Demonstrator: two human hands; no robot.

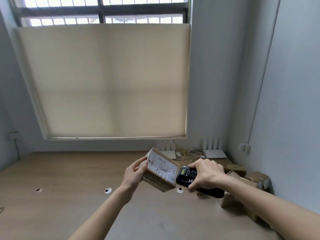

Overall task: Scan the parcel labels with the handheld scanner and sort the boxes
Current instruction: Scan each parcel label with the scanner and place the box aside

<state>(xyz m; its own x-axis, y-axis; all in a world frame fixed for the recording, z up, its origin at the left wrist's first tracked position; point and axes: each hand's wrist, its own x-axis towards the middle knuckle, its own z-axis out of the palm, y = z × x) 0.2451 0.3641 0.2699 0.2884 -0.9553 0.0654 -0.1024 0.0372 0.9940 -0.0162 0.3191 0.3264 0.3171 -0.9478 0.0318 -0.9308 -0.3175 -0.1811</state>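
Left hand [134, 172] holding one box [160, 172], right hand [205, 174] one scanner [186, 175]

Box [160, 172]: small brown cardboard parcel, held up off the table, tilted with its labelled face upward and toward the scanner.
Label [161, 166]: white, creased paper with printed text and barcodes, covering most of the box's upper face.
Scanner [186, 175]: black handheld unit with a small lit screen, its head just right of the box, near the label's edge.
Other boxes [242, 187]: several brown cardboard parcels, clustered right of the scanner.
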